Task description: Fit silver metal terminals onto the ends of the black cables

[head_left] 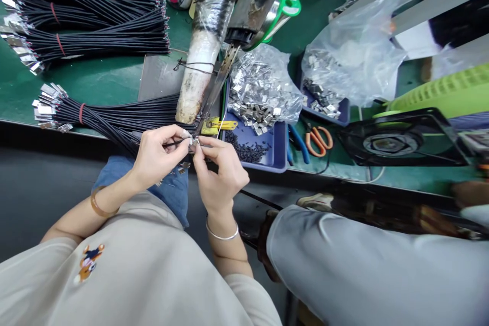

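My left hand (162, 155) pinches the end of a black cable (173, 143) at the table's front edge. Facing it, my right hand (219, 165) has thumb and finger closed on a small metal connector part (195, 140) at the cable's tip. The fingertips of both hands almost meet there, so the joint is partly covered. A bundle of black cables (126, 112) with metal connectors at its left end lies beside my left hand. To the right of my hands stands a blue tray (280, 150) with metal connector shells (260, 117) and small black pieces (246, 148).
More tied cable bundles (99, 20) lie at the back left. A foil-wrapped duct (210, 20) comes down above my hands, next to a solder spool (286, 7). Pliers (299, 145), orange-handled scissors (319, 141) and a black fan (405, 140) lie rightward. A person's grey-clad leg (362, 265) is close at right.
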A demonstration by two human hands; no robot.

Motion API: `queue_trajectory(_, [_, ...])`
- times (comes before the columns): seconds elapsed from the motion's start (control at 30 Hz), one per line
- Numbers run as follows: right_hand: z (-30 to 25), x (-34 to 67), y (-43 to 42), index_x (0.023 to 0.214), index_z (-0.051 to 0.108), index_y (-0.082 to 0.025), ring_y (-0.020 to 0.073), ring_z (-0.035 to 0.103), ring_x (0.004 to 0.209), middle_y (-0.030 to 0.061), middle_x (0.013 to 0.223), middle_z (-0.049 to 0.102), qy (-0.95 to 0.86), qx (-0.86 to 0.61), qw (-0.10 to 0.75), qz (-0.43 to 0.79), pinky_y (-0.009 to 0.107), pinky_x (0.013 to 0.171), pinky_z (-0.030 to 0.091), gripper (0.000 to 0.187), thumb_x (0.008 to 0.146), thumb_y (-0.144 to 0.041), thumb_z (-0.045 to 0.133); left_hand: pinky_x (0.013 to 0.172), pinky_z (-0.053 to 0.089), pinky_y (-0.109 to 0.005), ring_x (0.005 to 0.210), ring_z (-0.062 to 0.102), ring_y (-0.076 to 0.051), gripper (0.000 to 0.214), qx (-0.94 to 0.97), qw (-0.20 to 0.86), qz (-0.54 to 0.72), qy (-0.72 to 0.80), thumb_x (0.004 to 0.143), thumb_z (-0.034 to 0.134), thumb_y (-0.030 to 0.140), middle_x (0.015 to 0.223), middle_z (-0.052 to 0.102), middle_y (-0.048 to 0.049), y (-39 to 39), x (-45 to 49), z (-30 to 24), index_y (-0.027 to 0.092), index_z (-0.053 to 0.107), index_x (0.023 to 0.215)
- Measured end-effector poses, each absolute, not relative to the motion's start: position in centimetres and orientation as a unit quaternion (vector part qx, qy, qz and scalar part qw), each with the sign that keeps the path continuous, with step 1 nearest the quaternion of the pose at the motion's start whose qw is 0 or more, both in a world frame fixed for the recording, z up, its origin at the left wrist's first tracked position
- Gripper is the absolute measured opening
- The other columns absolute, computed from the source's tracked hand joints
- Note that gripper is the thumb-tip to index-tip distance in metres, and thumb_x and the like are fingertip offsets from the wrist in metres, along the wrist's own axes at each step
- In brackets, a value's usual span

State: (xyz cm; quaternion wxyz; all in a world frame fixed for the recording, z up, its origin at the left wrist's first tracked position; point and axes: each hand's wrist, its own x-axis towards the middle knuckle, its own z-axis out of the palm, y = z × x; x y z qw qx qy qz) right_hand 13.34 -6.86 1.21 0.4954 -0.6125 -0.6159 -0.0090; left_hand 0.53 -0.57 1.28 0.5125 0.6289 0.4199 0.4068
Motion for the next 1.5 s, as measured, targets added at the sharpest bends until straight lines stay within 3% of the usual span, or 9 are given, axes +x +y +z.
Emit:
queue_trajectory(0.13, [0.8, 13.2, -6.9, 0.078, 0.062, -0.02, 0.0141, 0.076, 0.07, 0.003, 0.09, 0.077, -0.517, -0.625, 0.556, 0.184, 0.025, 0.063, 0.065, 0.012, 0.089, -0.021, 0.068, 0.045, 0.036, -0.017, 0.048, 0.051, -0.006, 0.012, 0.632, 0.528, 0.408, 0.394, 0.078, 0.063, 0.024, 0.068, 0.069, -0.0027, -0.6, 0.2, 1.1, 0.013, 0.069, 0.078])
queue_trajectory(0.2, [0.7, 13.3, -6.9, 0.077, 0.063, -0.019, 0.0138, 0.076, 0.069, 0.0028, 0.091, 0.077, -0.499, -0.624, 0.559, 0.22, 0.025, 0.064, 0.065, 0.013, 0.088, -0.023, 0.069, 0.044, 0.036, -0.017, 0.049, 0.053, -0.007, 0.012, 0.631, 0.536, 0.403, 0.389, 0.079, 0.063, 0.023, 0.069, 0.071, -0.0033, -0.6, 0.2, 1.1, 0.013, 0.07, 0.081])
queue_trajectory(0.43, [0.5, 13.4, -6.5, 0.078, 0.065, -0.022, 0.0161, 0.076, 0.082, 0.0021, 0.088, 0.077, -0.566, -0.621, 0.536, 0.084, 0.028, 0.07, 0.065, 0.013, 0.089, -0.016, 0.068, 0.054, 0.046, -0.017, 0.064, 0.065, -0.01, 0.012, 0.636, 0.509, 0.414, 0.407, 0.083, 0.061, 0.021, 0.078, 0.074, -0.0037, -0.9, 0.7, 0.6, 0.015, 0.071, 0.085])
queue_trajectory(0.87, [0.1, 13.6, -6.1, 0.083, 0.063, -0.026, 0.0168, 0.076, 0.083, 0.0027, 0.092, 0.078, -0.629, -0.594, 0.501, -0.043, 0.03, 0.075, 0.063, 0.013, 0.09, -0.015, 0.066, 0.047, 0.035, -0.018, 0.053, 0.049, -0.007, 0.01, 0.653, 0.451, 0.426, 0.434, 0.082, 0.062, 0.021, 0.072, 0.069, -0.0021, -0.9, 1.1, 0.9, 0.015, 0.07, 0.081])
queue_trajectory(1.0, [-0.4, 13.7, -6.8, 0.09, 0.06, -0.025, 0.0158, 0.077, 0.08, 0.0033, 0.096, 0.078, -0.609, -0.597, 0.522, 0.011, 0.027, 0.065, 0.062, 0.008, 0.094, -0.018, 0.062, 0.045, 0.032, -0.019, 0.048, 0.042, -0.005, 0.011, 0.664, 0.456, 0.404, 0.433, 0.082, 0.061, 0.021, 0.066, 0.067, -0.0006, -1.0, 0.9, 0.9, 0.014, 0.07, 0.081])
queue_trajectory(1.13, [-0.4, 14.5, -7.6, 0.1, 0.061, -0.025, 0.0077, 0.062, 0.047, -0.0038, 0.08, 0.073, -0.541, -0.607, 0.581, 0.02, 0.019, 0.043, 0.047, 0.004, 0.097, -0.023, 0.059, 0.043, 0.031, -0.017, 0.048, 0.044, -0.006, 0.013, 0.659, 0.49, 0.382, 0.423, 0.081, 0.062, 0.022, 0.065, 0.067, -0.0011, -0.8, 0.6, 1.1, 0.013, 0.071, 0.082])
queue_trajectory(1.23, [0.1, 15.0, -7.4, 0.098, 0.067, -0.024, 0.0069, 0.053, 0.041, -0.0072, 0.061, 0.063, -0.6, -0.615, 0.511, -0.027, 0.02, 0.043, 0.041, 0.005, 0.095, -0.025, 0.064, 0.046, 0.036, -0.017, 0.05, 0.049, -0.007, 0.014, 0.658, 0.516, 0.361, 0.413, 0.08, 0.062, 0.023, 0.066, 0.068, -0.0023, -0.5, 0.3, 1.2, 0.013, 0.071, 0.081])
queue_trajectory(1.4, [0.9, 15.0, -6.6, 0.088, 0.068, -0.021, 0.0068, 0.056, 0.047, -0.0054, 0.062, 0.066, -0.704, -0.584, 0.404, -0.004, 0.02, 0.051, 0.042, 0.01, 0.095, -0.018, 0.06, 0.049, 0.037, -0.018, 0.051, 0.046, -0.007, 0.014, 0.7, 0.505, 0.336, 0.376, 0.079, 0.06, 0.022, 0.062, 0.064, -0.0004, 0.0, -0.4, 1.2, 0.012, 0.07, 0.076])
queue_trajectory(1.5, [1.4, 15.4, -6.8, 0.081, 0.064, -0.021, 0.0063, 0.05, 0.044, -0.0084, 0.055, 0.056, -0.706, -0.591, 0.386, 0.061, 0.019, 0.049, 0.039, 0.012, 0.093, -0.018, 0.061, 0.049, 0.032, -0.018, 0.05, 0.041, -0.006, 0.015, 0.744, 0.506, 0.288, 0.329, 0.08, 0.059, 0.02, 0.062, 0.064, 0.0005, 0.5, -1.0, 1.4, 0.012, 0.072, 0.074])
